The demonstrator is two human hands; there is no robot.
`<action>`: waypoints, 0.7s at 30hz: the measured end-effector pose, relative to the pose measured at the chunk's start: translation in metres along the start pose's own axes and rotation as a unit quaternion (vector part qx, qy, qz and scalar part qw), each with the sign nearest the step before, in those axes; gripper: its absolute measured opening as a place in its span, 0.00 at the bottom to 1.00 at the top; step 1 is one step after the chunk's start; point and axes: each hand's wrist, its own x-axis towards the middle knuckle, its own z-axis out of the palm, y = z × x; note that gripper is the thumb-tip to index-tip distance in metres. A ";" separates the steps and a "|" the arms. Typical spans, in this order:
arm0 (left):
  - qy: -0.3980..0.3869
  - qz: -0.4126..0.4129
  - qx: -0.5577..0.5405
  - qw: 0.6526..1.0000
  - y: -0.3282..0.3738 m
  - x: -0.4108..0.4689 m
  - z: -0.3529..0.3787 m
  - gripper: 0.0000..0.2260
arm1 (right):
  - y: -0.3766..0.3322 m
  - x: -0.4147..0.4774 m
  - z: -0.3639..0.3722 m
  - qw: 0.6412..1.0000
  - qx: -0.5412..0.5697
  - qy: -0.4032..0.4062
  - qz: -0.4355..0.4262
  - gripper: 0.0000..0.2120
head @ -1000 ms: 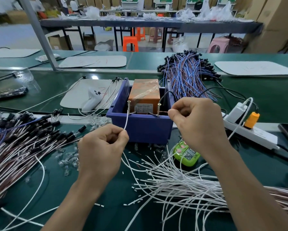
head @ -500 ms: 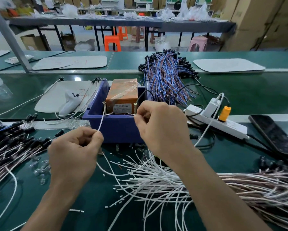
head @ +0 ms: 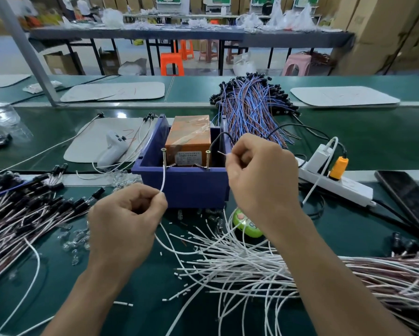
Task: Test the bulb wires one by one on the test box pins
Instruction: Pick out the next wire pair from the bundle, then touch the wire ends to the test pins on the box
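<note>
The green tabletop (head: 349,146) fills the frame from edge to edge. A loose heap of white wires (head: 240,263) spreads over its lower right. At the centre stands the test box (head: 186,187), a dark blue open-topped plastic bin with an orange block (head: 187,138) wrapped in clear film inside it.

The left hand (head: 123,226), lower centre-left, has its fingers curled, pinching a white bulb wire (head: 164,178) between thumb and forefinger. The right hand (head: 261,175), centre right and at the box's right corner, is closed too, its fingertips pinching a thin bare lead end (head: 221,153).

The white bulb wire rises straight from the left hand to the box's front rim, where its tip meets the left pin (head: 164,157), an upright brass-coloured screw. The right pin (head: 207,160), a matching screw, stands further along the rim; the bare lead end points toward it from just beside, not touching.
</note>
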 end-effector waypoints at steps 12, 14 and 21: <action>0.030 -0.014 0.037 0.999 -0.004 0.005 -0.002 0.05 | -0.008 -0.009 0.007 0.992 0.097 -0.070 -0.041 0.08; 0.053 -0.045 0.049 0.996 -0.008 0.010 -0.005 0.08 | -0.004 -0.006 0.007 0.996 0.065 -0.050 -0.025 0.08; 0.092 -0.082 0.041 0.991 -0.010 0.008 -0.006 0.04 | 0.000 -0.002 0.004 0.999 0.028 -0.001 0.028 0.09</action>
